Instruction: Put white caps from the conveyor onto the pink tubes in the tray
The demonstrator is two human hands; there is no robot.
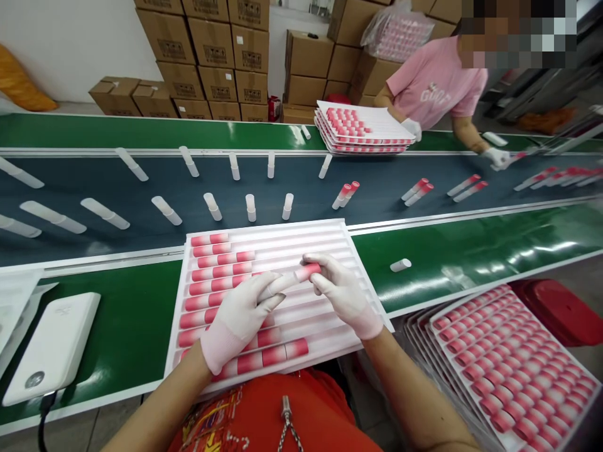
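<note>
I have both gloved hands over the white tray on the green counter. My left hand and my right hand meet on one pink tube, held just above the tray's grooves: the right fingers are closed around its pink end, the left fingers pinched on the paler end.

I judge the tube light, stiff and smooth, likely slippery under cloth gloves, so a grip around the barrel near each end suits it better than at the tip. It looks like thin plastic, which hard squeezing could dent.

Counting: the tray has about nine grooves, most carrying pink tubes at their left ends; I cannot give an exact number since my hands cover some. One white cap lies alone on the counter to the right. On the dark conveyor belt I count roughly fourteen white tubes and several pink-capped pairs further right. A stack of filled trays sits at my right, another stack of trays lies across the belt beside a person in a pink shirt. A white power bank lies at left.
</note>
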